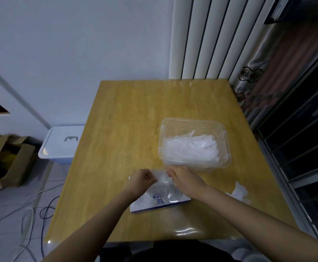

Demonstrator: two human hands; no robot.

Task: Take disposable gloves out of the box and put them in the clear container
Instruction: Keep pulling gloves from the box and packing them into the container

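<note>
Pinching one glove (162,179) taut above the box (160,202) at the table's (126,120) near edge, left hand (142,180) and right hand (185,183) are likely flattening it for the clear container (192,120) just beyond.

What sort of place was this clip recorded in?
Probably a room in a home, not a lab: a wooden table in front of a white radiator, a patterned curtain beside it, and a cardboard box and loose cables on the tiled floor.
</note>
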